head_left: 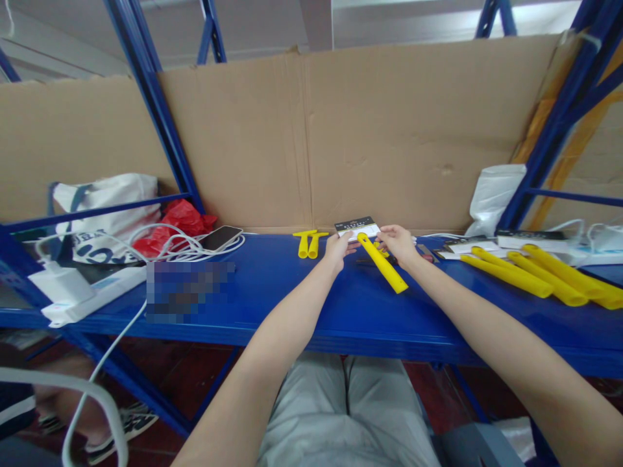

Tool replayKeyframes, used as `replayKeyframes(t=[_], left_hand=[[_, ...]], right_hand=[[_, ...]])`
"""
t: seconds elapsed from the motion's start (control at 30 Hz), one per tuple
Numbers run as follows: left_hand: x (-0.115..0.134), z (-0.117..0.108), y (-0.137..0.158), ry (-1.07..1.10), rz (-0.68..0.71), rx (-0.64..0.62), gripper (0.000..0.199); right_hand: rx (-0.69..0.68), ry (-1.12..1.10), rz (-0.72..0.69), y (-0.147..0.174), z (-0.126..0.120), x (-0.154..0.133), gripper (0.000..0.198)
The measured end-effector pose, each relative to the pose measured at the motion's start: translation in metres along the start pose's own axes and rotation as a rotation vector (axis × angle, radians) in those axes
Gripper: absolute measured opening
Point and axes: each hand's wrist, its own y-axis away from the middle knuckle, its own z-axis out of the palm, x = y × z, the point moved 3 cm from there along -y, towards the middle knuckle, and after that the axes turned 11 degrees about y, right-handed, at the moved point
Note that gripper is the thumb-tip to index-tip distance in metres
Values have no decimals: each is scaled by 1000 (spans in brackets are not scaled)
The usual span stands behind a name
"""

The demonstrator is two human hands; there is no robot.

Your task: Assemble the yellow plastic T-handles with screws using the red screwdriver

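Observation:
A black and white printed card (357, 227) is held over the blue table, with a long yellow tube-shaped handle (387, 269) hanging from its lower edge toward me. My left hand (342, 249) is closed on the card's left side, its fingertips close to the handle's upper end. At the card's right edge, my right hand (398, 244) is closed with its fingertips pressed together. Under those fingers are small yellow and dark parts, too blurred to name. Two yellow T-shaped pieces (308, 244) stand side by side left of my hands.
Several yellow handles (559, 275) lie at the right beside stacked cards (472, 246). A white plastic bag (494, 198) leans behind them. On the left are a phone (221, 239), coiled cables, a power strip (100, 295) and a cloth bag (107, 217). Cardboard (389, 130) walls the back.

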Motion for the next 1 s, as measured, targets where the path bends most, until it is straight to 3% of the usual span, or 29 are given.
replayKeyframes(t=[0.3, 0.43, 0.63, 0.8, 1.0], left_hand=[[4, 0, 4, -41, 27, 12, 16], [2, -2, 2, -44, 45, 27, 17], [1, -4, -2, -117, 119, 31, 34], [2, -3, -2, -127, 141, 26, 50], [4, -5, -1, -142, 93, 88, 63]], right_hand=[[-94, 384, -360, 11, 9, -14, 39], [-199, 512, -491, 20, 14, -21, 32], [-238, 747, -672, 25, 17, -26, 24], [-247, 850, -722, 24, 18, -26, 27], [-155, 941, -619, 6, 1, -23, 34]])
